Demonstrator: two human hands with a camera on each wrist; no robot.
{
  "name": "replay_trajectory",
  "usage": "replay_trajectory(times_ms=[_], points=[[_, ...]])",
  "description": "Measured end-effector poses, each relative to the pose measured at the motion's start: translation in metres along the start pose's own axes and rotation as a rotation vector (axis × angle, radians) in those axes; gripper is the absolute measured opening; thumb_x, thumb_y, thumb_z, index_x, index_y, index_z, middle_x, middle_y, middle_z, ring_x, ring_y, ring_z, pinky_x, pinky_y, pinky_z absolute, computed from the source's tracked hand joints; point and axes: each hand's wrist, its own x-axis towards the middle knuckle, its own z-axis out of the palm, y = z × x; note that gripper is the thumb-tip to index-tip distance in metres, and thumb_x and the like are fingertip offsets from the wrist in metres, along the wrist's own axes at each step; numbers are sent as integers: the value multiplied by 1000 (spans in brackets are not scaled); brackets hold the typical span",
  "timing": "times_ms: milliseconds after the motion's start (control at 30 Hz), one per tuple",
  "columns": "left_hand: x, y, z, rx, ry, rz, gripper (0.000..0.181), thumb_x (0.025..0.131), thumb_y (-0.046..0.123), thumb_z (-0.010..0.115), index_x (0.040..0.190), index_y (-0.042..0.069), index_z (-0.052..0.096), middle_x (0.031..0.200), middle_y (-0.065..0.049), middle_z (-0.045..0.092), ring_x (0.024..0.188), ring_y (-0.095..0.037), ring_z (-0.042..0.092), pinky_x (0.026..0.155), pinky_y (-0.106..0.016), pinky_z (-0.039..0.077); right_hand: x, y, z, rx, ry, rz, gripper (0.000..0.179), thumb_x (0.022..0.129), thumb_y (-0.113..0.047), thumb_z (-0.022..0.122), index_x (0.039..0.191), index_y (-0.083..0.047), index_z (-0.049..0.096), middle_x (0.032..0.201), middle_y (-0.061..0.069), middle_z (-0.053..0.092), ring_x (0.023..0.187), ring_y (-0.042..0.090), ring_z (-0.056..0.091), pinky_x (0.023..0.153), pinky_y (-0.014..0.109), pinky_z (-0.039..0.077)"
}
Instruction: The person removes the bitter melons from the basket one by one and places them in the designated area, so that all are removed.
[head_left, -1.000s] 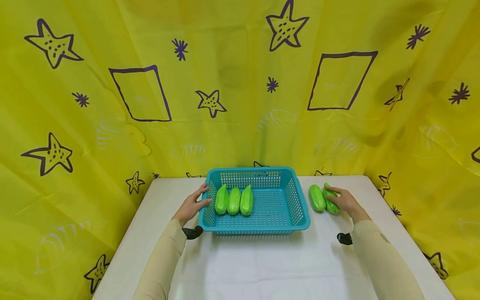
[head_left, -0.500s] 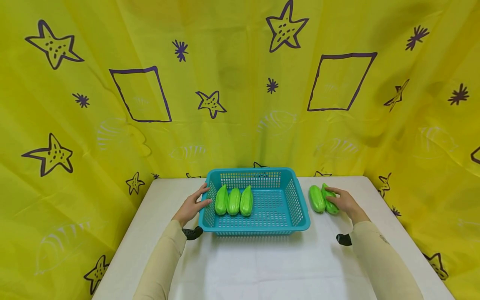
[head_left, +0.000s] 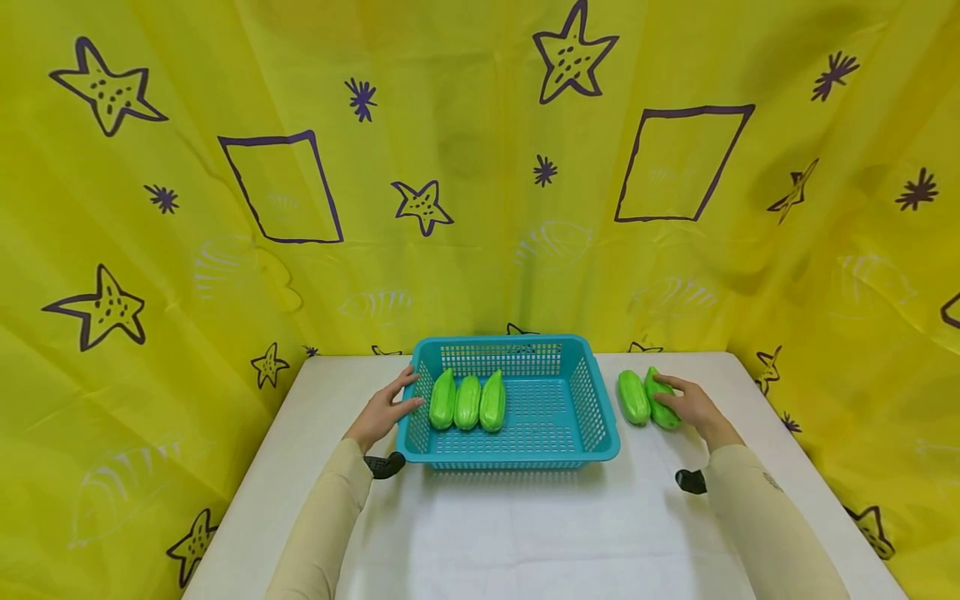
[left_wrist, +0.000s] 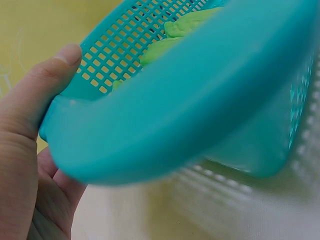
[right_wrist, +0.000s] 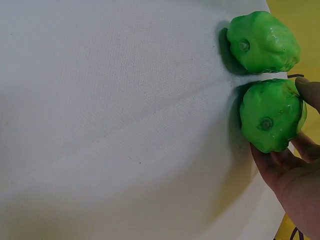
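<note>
At the left end of the turquoise plastic basket [head_left: 510, 457], my left hand [head_left: 381, 417] grips the rim [left_wrist: 165, 110]; in the left wrist view the thumb is over the edge and the other fingers reach below it. Three bright green ridged gourds [head_left: 468, 404] lie side by side in the basket's left half. Right of the basket, my right hand [head_left: 693, 408] holds another green gourd [right_wrist: 272, 117] between thumb and fingers, low at the table. Close on its left lies one more gourd [head_left: 634, 398], untouched by either hand.
A white cloth-covered table [head_left: 510, 533] carries the basket and the gourds. Yellow curtains [head_left: 480, 275] with star drawings enclose the back and both sides. A dark wrist device [head_left: 386, 465] shows under the left sleeve, and another dark device [head_left: 691, 481] by the right sleeve.
The gourd in my right hand tipped slightly left, then shifted a little back to the right with the hand. My left hand and the basket stay where they were.
</note>
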Motion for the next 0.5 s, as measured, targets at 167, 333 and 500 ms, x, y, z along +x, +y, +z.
replay_trajectory(times_ms=[167, 333, 500], points=[[0, 0, 0, 7, 2, -5, 66, 96, 35, 63, 152, 14, 36, 162, 10, 15, 149, -28, 11, 112, -53, 32, 0, 0, 1, 11, 1, -12, 58, 101, -20, 54, 150, 3, 31, 153, 37, 13, 139, 58, 8, 109, 70, 12], [-1, 1, 0, 10, 5, -7, 65, 97, 34, 63, 152, 14, 36, 162, 10, 15, 149, -27, 12, 112, -52, 32, 0, -1, 2, 14, 0, -29, 58, 101, -19, 55, 149, 4, 33, 152, 38, 15, 138, 58, 10, 109, 70, 13], [-1, 1, 0, 10, 2, -2, 65, 97, 35, 62, 153, 14, 35, 162, 10, 14, 149, -28, 12, 111, -53, 33, 0, -1, 2, 23, -9, -31, 58, 101, -20, 54, 149, 4, 32, 153, 37, 14, 138, 57, 11, 109, 69, 15]])
